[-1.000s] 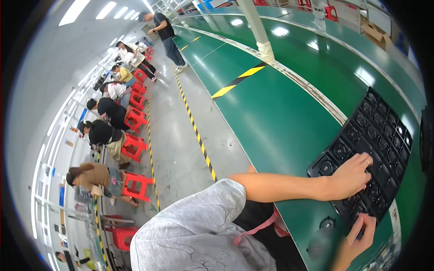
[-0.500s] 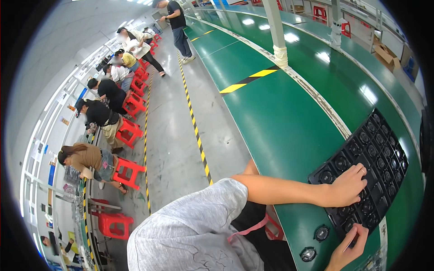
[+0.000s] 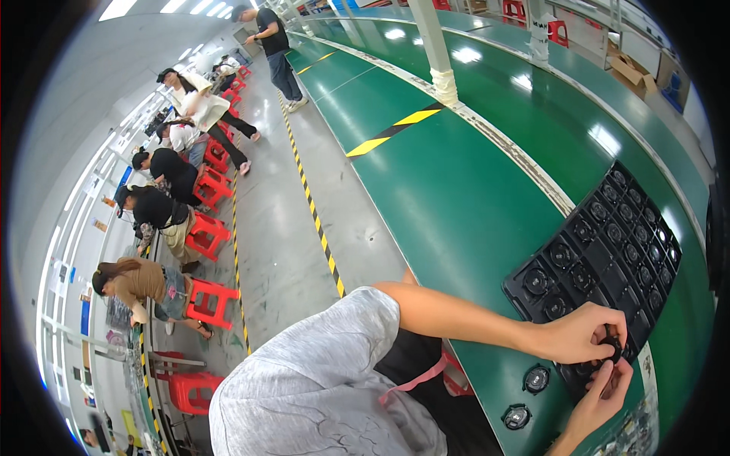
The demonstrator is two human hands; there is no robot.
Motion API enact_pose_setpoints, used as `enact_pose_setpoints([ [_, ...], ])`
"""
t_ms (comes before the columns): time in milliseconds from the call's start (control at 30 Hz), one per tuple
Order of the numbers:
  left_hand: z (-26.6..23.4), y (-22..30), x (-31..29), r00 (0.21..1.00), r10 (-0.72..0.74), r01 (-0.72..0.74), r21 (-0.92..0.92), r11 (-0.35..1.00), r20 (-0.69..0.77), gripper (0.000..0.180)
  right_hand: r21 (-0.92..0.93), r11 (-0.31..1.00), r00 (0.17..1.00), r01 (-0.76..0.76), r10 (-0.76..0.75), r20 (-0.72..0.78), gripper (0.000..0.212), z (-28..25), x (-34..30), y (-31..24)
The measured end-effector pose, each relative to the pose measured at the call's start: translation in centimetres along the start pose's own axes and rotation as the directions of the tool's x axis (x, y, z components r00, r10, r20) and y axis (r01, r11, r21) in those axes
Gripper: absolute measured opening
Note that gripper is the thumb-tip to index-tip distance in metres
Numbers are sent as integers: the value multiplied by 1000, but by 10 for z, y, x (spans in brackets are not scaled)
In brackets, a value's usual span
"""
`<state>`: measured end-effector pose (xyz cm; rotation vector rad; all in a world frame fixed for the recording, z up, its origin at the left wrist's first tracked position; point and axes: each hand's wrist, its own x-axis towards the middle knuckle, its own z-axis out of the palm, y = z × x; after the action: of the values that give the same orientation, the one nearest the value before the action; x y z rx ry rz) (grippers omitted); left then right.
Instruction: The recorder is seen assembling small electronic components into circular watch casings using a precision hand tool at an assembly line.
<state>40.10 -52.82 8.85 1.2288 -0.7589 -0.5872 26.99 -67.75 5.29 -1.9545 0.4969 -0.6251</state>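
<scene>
A black tray point(image 3: 606, 264) with rows of pockets lies at an angle on the green bench, with round black watch cases point(image 3: 537, 281) in many pockets. Over its near end, my left hand point(image 3: 582, 334) pinches a round black watch case point(image 3: 613, 343) between bent fingers. My right hand point(image 3: 606, 391) meets it from below, its fingertips closed against the lower edge of the same piece. Fingers hide much of this piece. Two loose watch cases, an upper one point(image 3: 536, 378) and a lower one point(image 3: 516, 416), lie on the bench left of the tray.
The green bench point(image 3: 456, 228) runs away to the far left, beside a shiny green conveyor surface point(image 3: 525, 114). A post point(image 3: 433, 45) stands between them. Clear plastic packaging point(image 3: 627, 433) lies near my right wrist. Across the aisle, several people sit on red stools point(image 3: 211, 302).
My left hand has moved from the tray's middle to its near end and now grips a watch case. My right hand has risen to meet it. The view has shifted slightly.
</scene>
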Motion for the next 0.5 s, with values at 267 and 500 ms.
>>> enact_pose_setpoints([
  [267,9,-14,-3,961,270,-251,227,941,-57,14,-96,986,989,138,-141,-35,19,0,-3,-24],
  [500,12,-14,-6,931,354,-314,301,900,-88,8,-335,885,934,322,-354,-37,21,5,-3,-55],
])
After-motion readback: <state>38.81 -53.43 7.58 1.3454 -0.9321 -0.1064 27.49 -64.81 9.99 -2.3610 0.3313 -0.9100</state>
